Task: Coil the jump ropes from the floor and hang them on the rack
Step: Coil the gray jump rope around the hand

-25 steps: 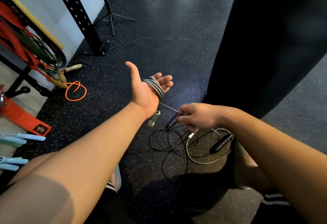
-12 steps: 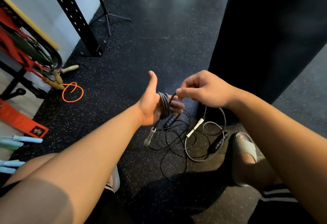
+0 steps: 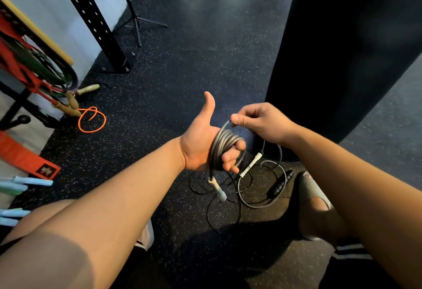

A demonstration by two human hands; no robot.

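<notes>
The grey jump rope is wound round the left hand, whose fingers are curled through the coil. A strand is pinched just above that hand by the fingers of the right hand; coiling is judged nearly done, and the loose slack must be wrapped on next.

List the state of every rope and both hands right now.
Grey rope: mostly coiled round the left hand, not yet hung.
Left hand: thumb up, fingers curled over the grey rope.
Right hand: pinches the grey rope's free strand.
Black rope: loose tangle on the floor.
Orange rope: loose loop on the floor by the rack.
</notes>
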